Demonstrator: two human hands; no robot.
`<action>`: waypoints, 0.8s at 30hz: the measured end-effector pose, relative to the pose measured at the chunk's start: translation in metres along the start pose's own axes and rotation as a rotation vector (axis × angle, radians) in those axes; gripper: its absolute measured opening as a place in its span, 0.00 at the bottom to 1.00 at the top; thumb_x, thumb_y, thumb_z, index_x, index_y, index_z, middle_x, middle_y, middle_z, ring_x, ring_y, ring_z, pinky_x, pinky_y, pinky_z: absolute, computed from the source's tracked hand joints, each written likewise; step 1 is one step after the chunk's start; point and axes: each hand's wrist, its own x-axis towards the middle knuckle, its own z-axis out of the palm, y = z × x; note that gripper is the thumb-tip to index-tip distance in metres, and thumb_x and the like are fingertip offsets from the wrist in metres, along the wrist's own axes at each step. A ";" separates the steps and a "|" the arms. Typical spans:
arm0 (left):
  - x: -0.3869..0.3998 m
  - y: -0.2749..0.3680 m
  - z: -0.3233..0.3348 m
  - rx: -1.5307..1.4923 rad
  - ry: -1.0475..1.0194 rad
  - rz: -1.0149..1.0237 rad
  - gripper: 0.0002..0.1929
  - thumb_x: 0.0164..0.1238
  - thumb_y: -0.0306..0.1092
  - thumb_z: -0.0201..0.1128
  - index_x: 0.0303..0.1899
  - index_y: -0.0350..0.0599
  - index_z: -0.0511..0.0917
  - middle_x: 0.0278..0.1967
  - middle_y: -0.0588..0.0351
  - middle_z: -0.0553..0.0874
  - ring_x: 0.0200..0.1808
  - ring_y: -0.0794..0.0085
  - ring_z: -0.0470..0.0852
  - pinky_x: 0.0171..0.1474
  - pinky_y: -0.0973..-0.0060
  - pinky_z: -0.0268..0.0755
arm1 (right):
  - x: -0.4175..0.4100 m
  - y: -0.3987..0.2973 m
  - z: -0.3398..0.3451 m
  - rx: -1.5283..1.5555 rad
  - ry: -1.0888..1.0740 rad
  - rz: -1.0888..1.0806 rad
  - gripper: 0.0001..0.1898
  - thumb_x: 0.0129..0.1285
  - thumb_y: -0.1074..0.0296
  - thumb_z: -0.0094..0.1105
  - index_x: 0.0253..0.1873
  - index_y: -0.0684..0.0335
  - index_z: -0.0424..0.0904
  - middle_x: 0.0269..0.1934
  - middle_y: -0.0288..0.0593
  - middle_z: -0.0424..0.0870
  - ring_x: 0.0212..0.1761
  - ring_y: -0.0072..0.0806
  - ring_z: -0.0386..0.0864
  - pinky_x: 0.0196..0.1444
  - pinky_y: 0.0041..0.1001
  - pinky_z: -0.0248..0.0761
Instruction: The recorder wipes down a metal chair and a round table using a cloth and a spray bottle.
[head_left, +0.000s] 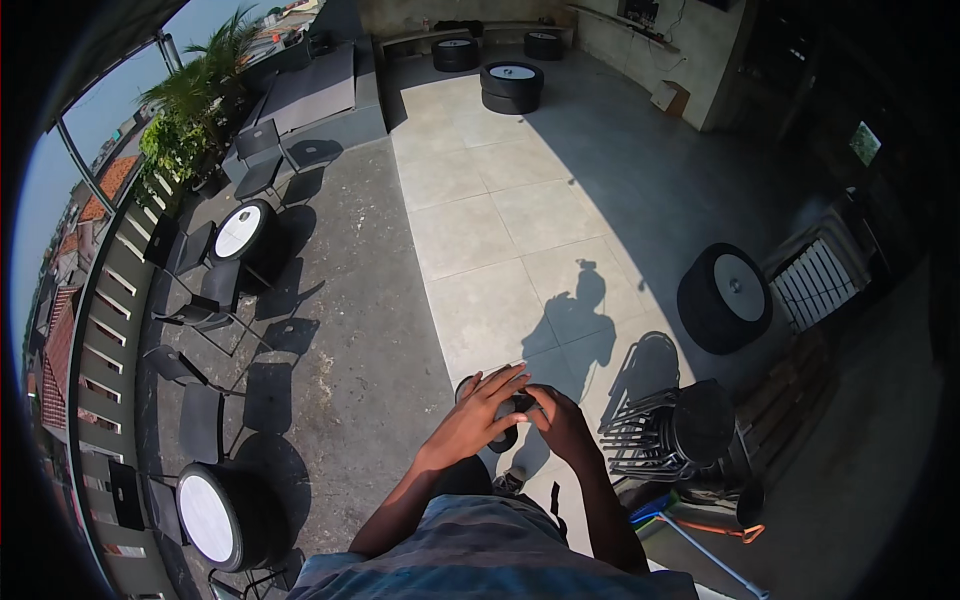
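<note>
My left hand (480, 416) is held out in front of my waist, palm down, with its fingers a little apart. Close against its fingertips is my right hand (556, 421), whose fingers curve inward. The two hands meet or overlap at the fingers. Behind and below them is a dark rounded object (504, 441), mostly hidden; I cannot tell what it is or whether either hand touches it. Under my wrists, a shoe (510, 480) shows on the pale tiles (487, 307). My shadow falls on the floor ahead.
Stacked black metal-legged chairs (675, 431) stand close on my right, near a blue-handled broom (705, 544). A tire table (724, 296) is beyond them. Left are chairs (202, 420), tire tables (206, 517) and a railing (101, 352). More tire tables (511, 90) stand far ahead.
</note>
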 end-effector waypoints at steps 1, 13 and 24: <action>0.014 -0.009 -0.003 -0.040 0.008 -0.011 0.29 0.73 0.49 0.58 0.69 0.45 0.69 0.73 0.52 0.65 0.73 0.55 0.65 0.74 0.47 0.51 | 0.016 0.011 -0.004 0.009 -0.022 0.022 0.20 0.60 0.79 0.58 0.59 0.67 0.75 0.53 0.55 0.81 0.53 0.52 0.80 0.55 0.40 0.74; 0.229 -0.155 -0.071 -0.410 0.108 -0.152 0.19 0.71 0.45 0.63 0.49 0.37 0.77 0.43 0.40 0.84 0.48 0.45 0.81 0.51 0.60 0.72 | 0.275 0.093 -0.042 0.005 -0.016 -0.059 0.14 0.62 0.81 0.54 0.52 0.66 0.80 0.42 0.52 0.83 0.44 0.49 0.83 0.45 0.37 0.76; 0.423 -0.237 -0.178 -0.151 0.027 -0.045 0.26 0.57 0.48 0.74 0.47 0.39 0.74 0.39 0.43 0.83 0.46 0.48 0.80 0.48 0.60 0.72 | 0.487 0.152 -0.069 0.039 0.075 -0.040 0.15 0.60 0.83 0.52 0.51 0.66 0.80 0.41 0.54 0.84 0.44 0.50 0.83 0.46 0.37 0.77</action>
